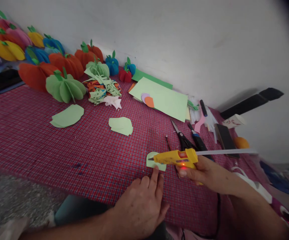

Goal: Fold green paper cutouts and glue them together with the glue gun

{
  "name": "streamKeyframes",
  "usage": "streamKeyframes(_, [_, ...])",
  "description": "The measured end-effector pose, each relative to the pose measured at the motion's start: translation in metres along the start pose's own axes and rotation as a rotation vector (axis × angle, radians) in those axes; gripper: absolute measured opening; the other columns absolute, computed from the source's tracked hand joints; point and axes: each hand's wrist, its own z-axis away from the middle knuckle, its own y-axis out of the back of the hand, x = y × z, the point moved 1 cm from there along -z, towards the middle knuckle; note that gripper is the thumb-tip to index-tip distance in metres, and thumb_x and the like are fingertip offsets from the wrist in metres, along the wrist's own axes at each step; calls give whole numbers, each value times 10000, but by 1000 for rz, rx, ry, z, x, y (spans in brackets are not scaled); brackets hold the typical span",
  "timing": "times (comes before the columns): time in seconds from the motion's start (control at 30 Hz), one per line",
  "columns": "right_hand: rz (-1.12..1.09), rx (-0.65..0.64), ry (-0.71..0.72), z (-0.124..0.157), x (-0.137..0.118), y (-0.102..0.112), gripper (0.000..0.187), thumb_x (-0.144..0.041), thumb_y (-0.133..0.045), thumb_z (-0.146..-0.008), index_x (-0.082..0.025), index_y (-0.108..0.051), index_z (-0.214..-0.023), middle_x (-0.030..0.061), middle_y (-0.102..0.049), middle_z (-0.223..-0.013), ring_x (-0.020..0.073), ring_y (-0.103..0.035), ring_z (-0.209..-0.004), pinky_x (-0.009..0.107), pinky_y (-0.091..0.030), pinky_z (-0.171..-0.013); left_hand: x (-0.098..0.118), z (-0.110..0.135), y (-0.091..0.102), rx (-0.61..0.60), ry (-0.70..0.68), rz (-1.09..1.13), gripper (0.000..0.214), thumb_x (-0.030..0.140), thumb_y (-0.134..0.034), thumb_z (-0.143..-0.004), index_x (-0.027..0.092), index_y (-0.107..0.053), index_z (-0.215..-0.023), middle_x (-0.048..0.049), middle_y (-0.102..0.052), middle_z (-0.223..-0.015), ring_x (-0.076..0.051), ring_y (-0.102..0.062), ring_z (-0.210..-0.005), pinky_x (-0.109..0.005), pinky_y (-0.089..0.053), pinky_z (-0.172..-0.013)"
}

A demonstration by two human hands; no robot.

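My right hand (204,171) grips a yellow hot glue gun (177,157), whose nozzle points left onto a small light-green paper piece (151,162) lying on the red checked cloth (59,143). A red light glows on the gun and a white glue stick sticks out of its back. My left hand (143,203) lies flat on the cloth just below the paper piece, fingers stretched out, fingertips touching its lower edge.
Black-handled scissors (183,138) and a blue cutter (197,138) lie behind the gun. Stacks of green cut shapes (68,115) (121,125), a scrap heap (101,90), green sheets (163,97), a phone (225,136) and several paper pumpkins (63,87) fill the far side by the wall.
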Motion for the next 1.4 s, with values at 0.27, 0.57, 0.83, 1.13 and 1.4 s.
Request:
streamKeyframes(0.27, [-39,16,40,-5,-6,0,382,-482,-499,-864,-210,-547,-1128,-12,-470,-713,81,-372,-539,177,-348,-438,0,0,1,16,1,-10,541,402,-294,-912,61,-445,-1304,-225,-421,-1372,-208,-554,-788,-335,-460,-592])
streamKeyframes(0.57, [8,58,15,-5,3,3,321,-493,-488,-862,-180,-558,-873,-16,-487,-688,80,-398,-537,189,-364,-460,0,0,1,30,6,-16,533,391,-306,-907,58,-464,-1291,-222,-432,-1365,-212,-560,-783,-342,-475,-595])
streamKeyframes(0.83, [34,84,3,-1,7,6,318,-456,-512,-857,-195,-567,-1030,-17,-507,-722,84,-416,-544,188,-378,-464,1,0,0,27,13,-5,531,389,-309,-906,67,-456,-1301,-207,-412,-1386,-208,-556,-786,-343,-479,-603])
streamKeyframes(1.13, [90,131,-22,6,15,9,337,-512,-502,-842,-186,-585,-837,-39,-470,-628,84,-405,-518,203,-337,-466,1,1,-2,23,11,-10,535,389,-302,-910,66,-442,-1312,-213,-398,-1394,-206,-548,-786,-343,-479,-604])
streamKeyframes(1.4, [79,117,-29,11,10,10,342,-524,-486,-849,-190,-557,-855,-39,-461,-642,80,-396,-506,200,-336,-453,0,1,-2,21,14,-3,535,388,-310,-908,69,-437,-1319,-217,-405,-1387,-208,-555,-797,-346,-485,-613])
